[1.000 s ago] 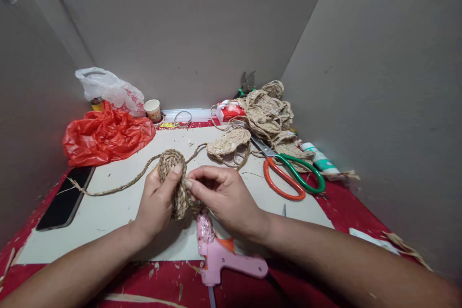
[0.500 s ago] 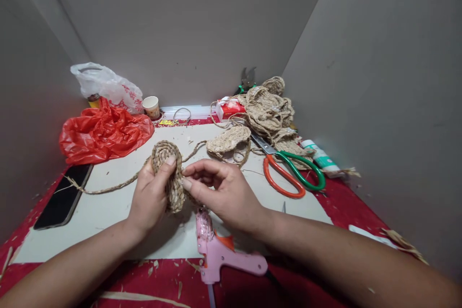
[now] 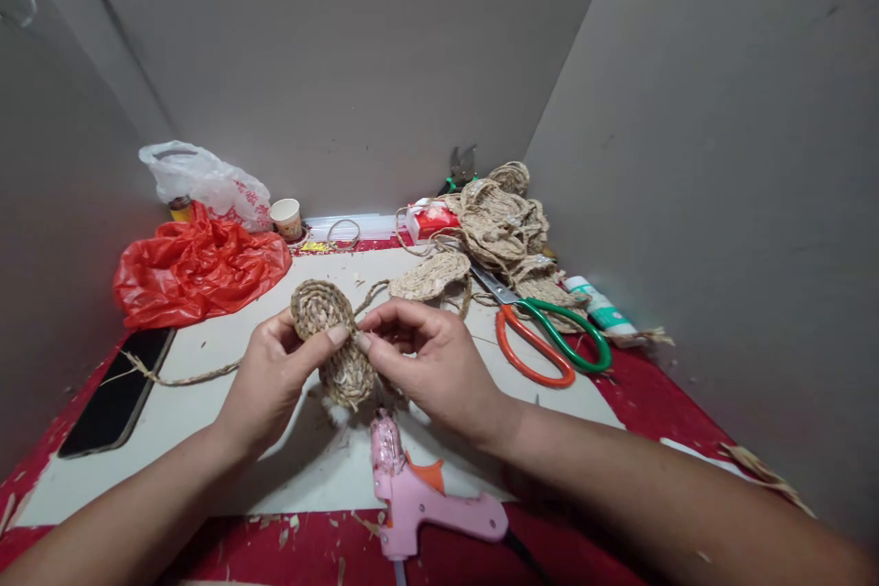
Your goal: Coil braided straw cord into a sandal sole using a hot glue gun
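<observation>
My left hand (image 3: 278, 375) grips a small woven straw sole (image 3: 330, 330), a long oval coiled from braided straw rope, with the thumb across its face. Against the sole's right edge, my right hand (image 3: 426, 362) pinches with thumb and forefinger at the braided rope (image 3: 371, 293); the exact pinch point is partly hidden by the fingers. One frayed rope end (image 3: 185, 380) trails left over the white sheet. Just below the hands lies a pink glue gun (image 3: 418, 499), its nozzle pointing toward the sole.
Large scissors (image 3: 542, 330) with orange and green handles lie right, beside another woven sole (image 3: 429, 276) and a straw pile (image 3: 501, 220). A phone (image 3: 116, 398), red plastic bag (image 3: 202, 270) and paper cup (image 3: 287, 218) sit left. A white-and-green tube (image 3: 601, 307) lies far right.
The sole has turned to show more of its face and tilted, its lower end swinging right. My left thumb has shifted toward its right edge. The view has tipped slightly.
</observation>
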`<state>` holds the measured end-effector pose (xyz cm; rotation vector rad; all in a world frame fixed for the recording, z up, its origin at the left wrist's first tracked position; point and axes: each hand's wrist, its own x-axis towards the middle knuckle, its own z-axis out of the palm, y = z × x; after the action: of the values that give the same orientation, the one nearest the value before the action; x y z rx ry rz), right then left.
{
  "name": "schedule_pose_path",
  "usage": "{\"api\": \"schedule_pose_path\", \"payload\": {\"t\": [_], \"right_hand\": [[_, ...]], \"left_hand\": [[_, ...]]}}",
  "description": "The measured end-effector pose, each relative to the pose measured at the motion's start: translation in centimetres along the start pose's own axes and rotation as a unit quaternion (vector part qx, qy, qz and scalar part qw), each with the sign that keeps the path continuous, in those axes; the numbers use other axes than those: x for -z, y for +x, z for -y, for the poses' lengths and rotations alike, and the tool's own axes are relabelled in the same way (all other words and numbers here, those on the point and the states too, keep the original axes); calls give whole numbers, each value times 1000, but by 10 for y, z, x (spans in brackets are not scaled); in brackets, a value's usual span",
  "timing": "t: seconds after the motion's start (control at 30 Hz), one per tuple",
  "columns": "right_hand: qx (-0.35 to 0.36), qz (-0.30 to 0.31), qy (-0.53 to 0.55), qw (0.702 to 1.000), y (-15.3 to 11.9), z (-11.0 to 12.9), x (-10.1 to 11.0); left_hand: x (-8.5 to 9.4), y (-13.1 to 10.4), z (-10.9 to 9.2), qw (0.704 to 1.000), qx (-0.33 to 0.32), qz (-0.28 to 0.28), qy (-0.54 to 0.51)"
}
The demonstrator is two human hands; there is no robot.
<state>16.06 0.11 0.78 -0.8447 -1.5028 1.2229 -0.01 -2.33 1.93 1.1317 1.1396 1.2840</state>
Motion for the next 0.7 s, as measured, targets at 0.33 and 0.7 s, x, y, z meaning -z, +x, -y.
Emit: {"api": "schedule_pose_path", "payload": {"t": [0.33,0.7], "right_hand": [[-1,-8,-7,1000,1,5,1],[210,-10,-164,964,-7,-1,3]], "left_hand": [[2,1,-4,999,25,7,34],[-3,-4,-10,996,7,-10,88]]}}
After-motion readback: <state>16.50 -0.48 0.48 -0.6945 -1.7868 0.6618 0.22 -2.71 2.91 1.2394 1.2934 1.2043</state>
